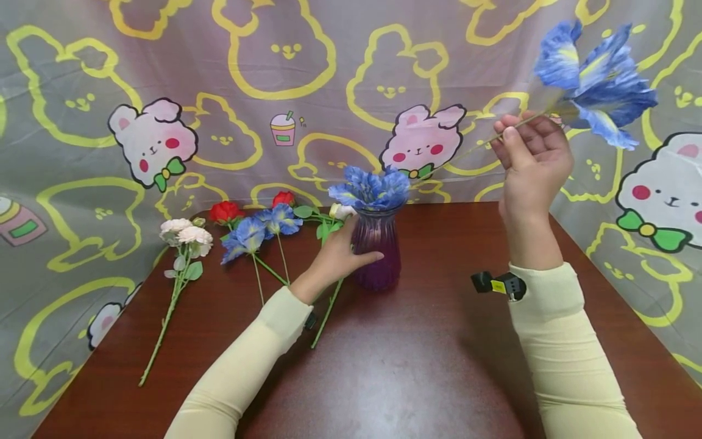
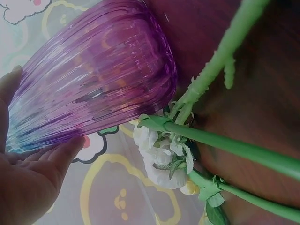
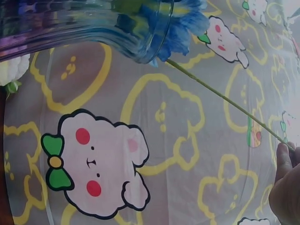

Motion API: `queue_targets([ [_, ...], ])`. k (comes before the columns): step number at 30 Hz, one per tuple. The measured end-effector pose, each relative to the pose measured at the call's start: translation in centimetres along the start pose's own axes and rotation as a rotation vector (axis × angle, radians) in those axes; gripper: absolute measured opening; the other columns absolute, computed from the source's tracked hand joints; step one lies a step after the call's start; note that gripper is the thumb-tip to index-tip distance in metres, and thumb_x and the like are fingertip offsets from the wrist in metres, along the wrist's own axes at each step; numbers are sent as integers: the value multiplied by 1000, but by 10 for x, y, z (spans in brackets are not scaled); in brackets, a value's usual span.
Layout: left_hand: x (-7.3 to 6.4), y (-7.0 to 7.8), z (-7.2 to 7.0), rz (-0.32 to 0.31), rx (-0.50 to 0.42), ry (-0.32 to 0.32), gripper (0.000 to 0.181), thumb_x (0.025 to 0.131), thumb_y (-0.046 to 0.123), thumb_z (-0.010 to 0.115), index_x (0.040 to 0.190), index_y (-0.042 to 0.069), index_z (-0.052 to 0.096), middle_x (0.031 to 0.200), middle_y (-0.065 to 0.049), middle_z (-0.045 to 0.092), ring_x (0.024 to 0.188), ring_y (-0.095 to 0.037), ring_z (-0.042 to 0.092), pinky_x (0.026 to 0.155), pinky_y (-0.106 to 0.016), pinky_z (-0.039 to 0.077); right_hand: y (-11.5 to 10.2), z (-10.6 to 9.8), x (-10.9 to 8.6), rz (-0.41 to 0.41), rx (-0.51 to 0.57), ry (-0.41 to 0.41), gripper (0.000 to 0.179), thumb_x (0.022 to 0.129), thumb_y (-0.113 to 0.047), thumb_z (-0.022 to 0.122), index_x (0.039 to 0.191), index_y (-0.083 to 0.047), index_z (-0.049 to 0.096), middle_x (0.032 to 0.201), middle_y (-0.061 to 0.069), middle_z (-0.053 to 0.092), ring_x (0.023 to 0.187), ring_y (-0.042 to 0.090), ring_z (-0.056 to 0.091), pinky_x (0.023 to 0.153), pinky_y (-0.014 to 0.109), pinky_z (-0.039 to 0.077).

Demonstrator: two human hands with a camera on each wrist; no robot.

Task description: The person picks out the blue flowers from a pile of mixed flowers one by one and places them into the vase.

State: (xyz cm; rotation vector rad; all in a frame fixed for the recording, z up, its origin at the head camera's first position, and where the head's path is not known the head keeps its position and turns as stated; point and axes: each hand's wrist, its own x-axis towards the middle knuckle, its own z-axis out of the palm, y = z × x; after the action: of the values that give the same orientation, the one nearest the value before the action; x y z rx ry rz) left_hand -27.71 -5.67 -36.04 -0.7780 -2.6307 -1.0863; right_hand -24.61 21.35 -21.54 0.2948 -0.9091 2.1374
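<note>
A ribbed glass vase (image 1: 378,250), purple with a paler top, stands upright on the table. My left hand (image 1: 334,259) holds its left side, thumb across the front and fingers round the back; the left wrist view shows the hand (image 2: 33,183) near the vase's upper part. A blue artificial flower (image 1: 370,189) sits low in the vase mouth. Up to the right, my right hand (image 1: 534,158) pinches the long thin stem (image 1: 471,149) of another blue flower (image 1: 603,85), just under its bloom. That stem slants down to the left, its lower end beside the vase's rim.
Left of the vase lie two blue flowers (image 1: 247,238), red flowers (image 1: 225,212), a white flower (image 1: 342,211) partly behind the left hand, and a pale pink spray (image 1: 186,235). A patterned curtain (image 1: 329,61) hangs behind the brown table (image 1: 428,353).
</note>
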Motion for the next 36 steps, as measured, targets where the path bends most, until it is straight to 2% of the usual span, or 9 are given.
queue_targets([
  [8, 1, 2, -2, 18, -3, -13, 99, 78, 42, 81, 152, 6, 27, 143, -18, 47, 124, -31, 51, 101, -43, 43, 4, 7, -2, 30, 18, -34, 27, 76, 13, 75, 100, 8, 63, 93, 24, 67, 85, 32, 68, 77, 38, 56],
  [22, 0, 1, 0, 8, 4, -3, 98, 77, 43, 81, 152, 6, 29, 142, -18, 48, 124, -32, 52, 101, -42, 43, 34, 13, -14, 93, -94, -175, 22, 82, 9, 71, 102, 7, 61, 93, 20, 68, 86, 27, 69, 79, 34, 56],
  [27, 0, 2, 1, 14, 11, 4, 96, 77, 43, 81, 150, 5, 32, 141, -18, 49, 124, -31, 52, 101, -42, 43, 47, 14, -19, 129, -144, -201, 20, 84, 9, 69, 102, 5, 62, 92, 18, 70, 85, 25, 70, 77, 32, 56],
  [31, -1, 3, 0, 12, 7, 8, 96, 78, 42, 81, 151, 5, 31, 142, -18, 49, 124, -32, 52, 101, -43, 43, 58, 15, -22, 153, -180, -237, 22, 86, 8, 68, 106, 9, 60, 89, 16, 70, 82, 23, 70, 74, 30, 57],
  [36, -1, 2, -1, 5, 7, -3, 97, 78, 43, 81, 151, 4, 29, 143, -19, 47, 125, -32, 51, 101, -43, 43, 69, 15, -26, 188, -227, -258, 16, 87, 6, 67, 103, 5, 63, 89, 14, 71, 83, 22, 70, 73, 29, 57],
])
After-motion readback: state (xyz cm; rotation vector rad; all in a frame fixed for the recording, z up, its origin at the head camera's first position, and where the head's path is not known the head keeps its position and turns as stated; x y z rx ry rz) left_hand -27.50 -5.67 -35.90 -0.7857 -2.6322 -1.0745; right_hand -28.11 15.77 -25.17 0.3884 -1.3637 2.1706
